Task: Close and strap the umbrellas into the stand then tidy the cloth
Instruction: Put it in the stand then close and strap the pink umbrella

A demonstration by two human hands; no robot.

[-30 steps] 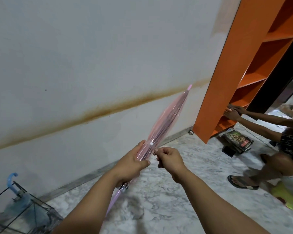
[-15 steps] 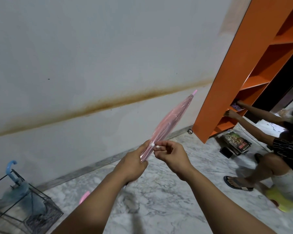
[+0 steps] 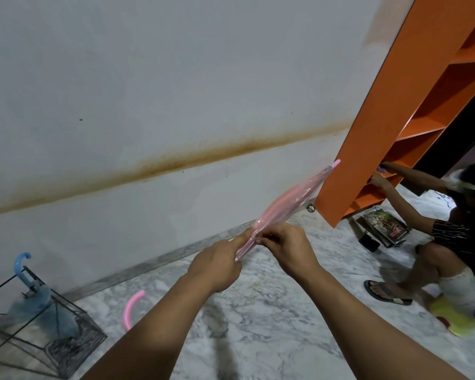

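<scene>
a: what's around us, biggest first?

b: the stained wall (image 3: pixel 148 91), the marble floor (image 3: pixel 258 311), an orange shelf unit (image 3: pixel 368 133) on the right with another person (image 3: pixel 455 242) crouched at it, and the wire stand (image 3: pixel 52 333) low on the left, already holding the blue umbrella (image 3: pixel 36 305).

a: and ours?

b: the pink umbrella (image 3: pixel 288 201) is furled and held in the air between us and the wall, tip up toward the shelf, hooked handle (image 3: pixel 130 308) hanging below our forearm. our left hand (image 3: pixel 217 264) is wrapped round the folds; our right hand (image 3: pixel 288 248) pinches something small at the canopy — probably the strap, though it's too small to tell.

a: how do we do it well?

b: keep the left grip tight so the folds can't loosen, pull the strap snug around, and fasten it before letting go — then carry it to the stand.
</scene>
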